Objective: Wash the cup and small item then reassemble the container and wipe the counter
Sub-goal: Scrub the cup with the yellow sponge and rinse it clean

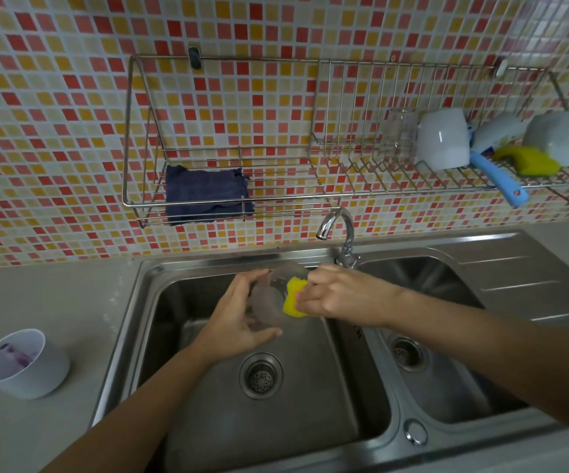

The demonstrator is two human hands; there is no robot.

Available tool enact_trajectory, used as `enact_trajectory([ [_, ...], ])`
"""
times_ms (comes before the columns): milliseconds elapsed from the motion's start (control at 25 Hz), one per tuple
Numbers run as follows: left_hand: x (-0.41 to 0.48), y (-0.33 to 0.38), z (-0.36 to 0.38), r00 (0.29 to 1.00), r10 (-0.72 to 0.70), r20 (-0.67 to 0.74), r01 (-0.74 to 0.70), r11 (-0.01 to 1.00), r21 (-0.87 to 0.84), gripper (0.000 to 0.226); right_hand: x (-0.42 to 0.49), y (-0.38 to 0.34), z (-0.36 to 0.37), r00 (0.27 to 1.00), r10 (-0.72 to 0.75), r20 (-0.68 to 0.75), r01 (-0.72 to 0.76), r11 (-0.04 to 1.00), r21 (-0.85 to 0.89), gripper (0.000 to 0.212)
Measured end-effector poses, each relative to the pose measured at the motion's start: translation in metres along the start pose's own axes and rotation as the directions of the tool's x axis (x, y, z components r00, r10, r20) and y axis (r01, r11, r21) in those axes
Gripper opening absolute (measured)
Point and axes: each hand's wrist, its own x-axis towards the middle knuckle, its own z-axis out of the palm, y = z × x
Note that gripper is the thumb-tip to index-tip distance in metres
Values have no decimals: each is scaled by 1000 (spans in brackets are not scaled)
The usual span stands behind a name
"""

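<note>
Both hands are over the left sink basin (208,421), near its back edge, just below the faucet (336,230). Left hand (238,312) is wrapped around a translucent cup (269,298), held on its side with the mouth facing right; fingers curl over the top, thumb underneath. Right hand (341,295) is clamped on a yellow sponge (293,297), which is pressed into the cup's mouth at the rim. Hands are close together, meeting at the cup. Can't tell whether water is running.

White container (23,363) stands upright on the counter (54,302), left of the sink near the counter's left edge, well apart from the hands. Something purple sits inside it; can't make out what.

Wall rack (228,199) hangs above the sink on the tiled backsplash. A dark blue cloth (208,194) lies on its left section, at the lower shelf's front edge. Right section holds an upturned white mug (443,139), a blue-handled brush (498,179) sticking out over the front edge, a second yellow sponge (532,160), and another white vessel (556,136) at the far right end. Right basin (446,387) holds only its drain.
</note>
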Motion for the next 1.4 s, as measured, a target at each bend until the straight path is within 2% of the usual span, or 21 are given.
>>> enact_trajectory([
  [80,-1,2,-5,995,-32,93,36,999,-41,99,-1,7,-2,993,-116,-2,116,992,-42,10],
  [160,-1,3,-3,992,-8,125,3,999,43,99,-3,12,-3,984,-175,-43,171,981,-95,10],
  [240,-3,4,2,995,28,95,-41,989,144,92,-6,5,-1,983,-165,-80,159,984,-82,14],
  [280,-4,3,3,997,49,66,-60,982,181,88,-4,-2,2,987,-129,-100,124,991,-51,15],
  [320,-5,3,4,997,66,36,-71,976,206,86,-4,-12,5,991,-72,-109,79,995,62,14],
  [400,-6,1,4,997,68,-29,-59,972,226,84,-5,-25,10,991,70,-113,-22,925,380,20],
  [440,-7,1,5,996,63,-57,-48,971,234,83,-7,-27,10,988,121,-95,-63,883,466,27],
  [600,-6,2,8,994,52,-99,-20,955,298,83,-10,-25,11,981,195,-19,-173,907,384,44],
  [720,-3,5,16,993,34,-111,-7,972,233,83,-8,-39,9,964,264,-27,-216,837,502,48],
  [880,-5,6,24,985,-19,-174,52,981,185,81,-16,-27,5,968,251,-28,-228,916,331,31],
  [1000,-6,10,29,986,-54,-158,73,990,120,76,-19,-27,5,987,154,-48,-146,981,129,22],
  [1120,-4,12,20,996,-66,-58,68,997,34,85,-20,-25,1,997,-7,-73,6,1000,-16,15],
  [1240,-4,10,12,999,-19,46,14,995,98,101,-17,-13,0,981,-156,-118,136,977,-165,18],
  [1320,-3,9,13,1000,-16,-9,17,991,132,96,-12,-19,2,977,-80,-198,56,991,-125,19],
  [1360,-3,8,14,998,-30,-54,37,990,133,95,-10,-27,3,974,27,-225,-25,1000,14,18],
  [1400,-4,7,15,994,-51,-95,62,991,121,95,-7,-36,6,958,177,-226,-113,956,270,24],
])
